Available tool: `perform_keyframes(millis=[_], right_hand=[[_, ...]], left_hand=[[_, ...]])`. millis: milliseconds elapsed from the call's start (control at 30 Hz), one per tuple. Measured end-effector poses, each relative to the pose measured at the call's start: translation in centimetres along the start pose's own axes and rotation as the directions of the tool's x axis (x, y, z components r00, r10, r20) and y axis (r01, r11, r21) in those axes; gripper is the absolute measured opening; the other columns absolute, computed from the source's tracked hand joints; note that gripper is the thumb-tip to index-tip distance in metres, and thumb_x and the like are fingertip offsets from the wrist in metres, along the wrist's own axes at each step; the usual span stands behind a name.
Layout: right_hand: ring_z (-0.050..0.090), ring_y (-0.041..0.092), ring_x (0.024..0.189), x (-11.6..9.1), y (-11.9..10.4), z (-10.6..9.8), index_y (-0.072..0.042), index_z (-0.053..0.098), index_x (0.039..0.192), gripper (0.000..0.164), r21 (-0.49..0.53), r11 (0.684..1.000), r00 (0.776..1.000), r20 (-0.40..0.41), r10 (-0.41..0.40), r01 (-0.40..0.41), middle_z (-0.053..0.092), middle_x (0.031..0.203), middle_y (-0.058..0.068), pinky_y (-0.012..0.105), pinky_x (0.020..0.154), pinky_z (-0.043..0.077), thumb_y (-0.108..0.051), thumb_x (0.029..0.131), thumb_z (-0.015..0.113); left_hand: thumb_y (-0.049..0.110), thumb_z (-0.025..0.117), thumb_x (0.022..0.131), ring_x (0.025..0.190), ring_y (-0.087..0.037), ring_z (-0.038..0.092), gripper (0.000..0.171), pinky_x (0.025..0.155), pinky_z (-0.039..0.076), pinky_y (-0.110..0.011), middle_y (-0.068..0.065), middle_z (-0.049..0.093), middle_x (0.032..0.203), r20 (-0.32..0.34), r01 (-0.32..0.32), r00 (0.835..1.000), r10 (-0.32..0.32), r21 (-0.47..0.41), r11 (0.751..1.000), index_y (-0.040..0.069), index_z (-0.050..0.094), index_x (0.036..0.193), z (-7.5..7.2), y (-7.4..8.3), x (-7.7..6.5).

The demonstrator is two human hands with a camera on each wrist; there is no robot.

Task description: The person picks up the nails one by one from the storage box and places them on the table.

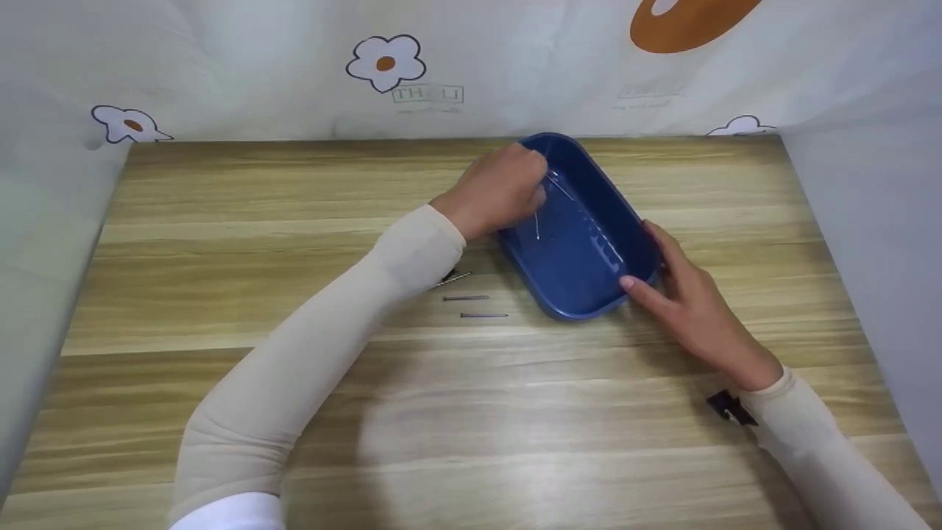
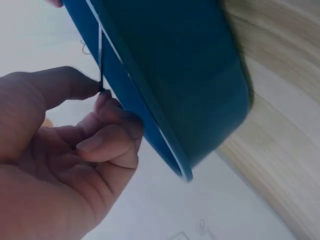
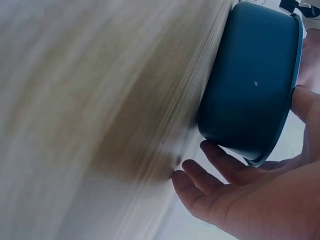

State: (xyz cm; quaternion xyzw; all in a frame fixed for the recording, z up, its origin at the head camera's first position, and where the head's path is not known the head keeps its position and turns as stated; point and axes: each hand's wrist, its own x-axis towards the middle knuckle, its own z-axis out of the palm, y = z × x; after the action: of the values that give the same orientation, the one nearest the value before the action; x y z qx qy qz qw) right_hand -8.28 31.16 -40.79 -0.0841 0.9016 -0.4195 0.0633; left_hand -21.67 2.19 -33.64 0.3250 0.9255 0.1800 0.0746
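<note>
A blue plastic basin (image 1: 581, 258) stands on the wooden table, open side up. Over its far left part, my left hand (image 1: 500, 188) pinches a thin metal nail (image 2: 101, 60) between thumb and fingertips, its shaft pointing down into the basin. My right hand (image 1: 688, 305) grips the basin's near right corner, with the thumb on the rim and the index finger against the outer wall; the other fingers (image 3: 187, 187) reach low beside it. Left of the basin lie two nails (image 1: 484, 315), one behind the other, and another thin metal piece (image 1: 460, 278) partly covered by the left sleeve.
The wood-grain table (image 1: 221, 294) is backed by a white curtain (image 1: 257, 66) with printed flowers, and pale walls flank it. Beige sleeves cover both forearms. A black clip (image 1: 731, 408) sits by the right wrist.
</note>
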Motion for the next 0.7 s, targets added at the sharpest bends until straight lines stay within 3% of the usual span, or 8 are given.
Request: perform_keyframes(millis=[200,400,567,700], right_hand=[[0.045,0.038,0.154,0.1,0.0,0.0,-0.018,0.025,0.176,0.082,-0.012,1.000,1.000,-0.002,-0.006,0.006,0.040,0.172,0.021,0.055,0.124,0.037,-0.036,0.110,0.070],[0.044,0.039,0.155,0.2,0.0,0.0,-0.019,0.025,0.176,0.082,0.006,1.000,1.000,0.006,0.000,0.000,0.040,0.172,0.021,0.059,0.125,0.035,-0.035,0.110,0.070],[0.044,0.040,0.155,0.3,0.2,0.0,-0.017,0.024,0.176,0.083,-0.001,1.000,1.000,0.004,0.001,-0.001,0.039,0.173,0.021,0.059,0.124,0.035,-0.036,0.110,0.070],[0.043,0.042,0.155,0.3,0.4,-0.1,-0.012,0.025,0.176,0.083,-0.011,1.000,1.000,-0.001,-0.010,0.010,0.038,0.174,0.022,0.061,0.124,0.034,-0.036,0.110,0.070]], left_hand=[[0.002,0.059,0.102,0.072,-0.023,0.050,0.032,0.063,0.043,-0.035,-0.003,0.049,0.078,-0.060,0.018,0.998,-0.022,-0.066,0.998,0.014,0.047,0.074,-0.6,-1.1,-1.4],[0.004,0.063,0.100,0.071,-0.021,0.052,0.034,0.062,0.041,-0.032,-0.002,0.053,0.074,-0.119,-0.003,0.993,-0.009,-0.102,0.995,0.009,0.056,0.067,-1.3,-2.2,-2.6],[0.004,0.064,0.100,0.087,-0.023,0.060,0.014,0.074,0.051,-0.034,-0.008,0.066,0.093,-0.157,0.002,0.987,-0.025,-0.145,0.989,-0.001,0.073,0.090,-1.8,-3.0,-3.9],[0.007,0.065,0.102,0.091,-0.023,0.064,0.014,0.080,0.055,-0.034,-0.011,0.071,0.101,-0.187,0.000,0.982,-0.033,-0.175,0.985,-0.001,0.076,0.101,-2.0,-3.6,-4.9]])
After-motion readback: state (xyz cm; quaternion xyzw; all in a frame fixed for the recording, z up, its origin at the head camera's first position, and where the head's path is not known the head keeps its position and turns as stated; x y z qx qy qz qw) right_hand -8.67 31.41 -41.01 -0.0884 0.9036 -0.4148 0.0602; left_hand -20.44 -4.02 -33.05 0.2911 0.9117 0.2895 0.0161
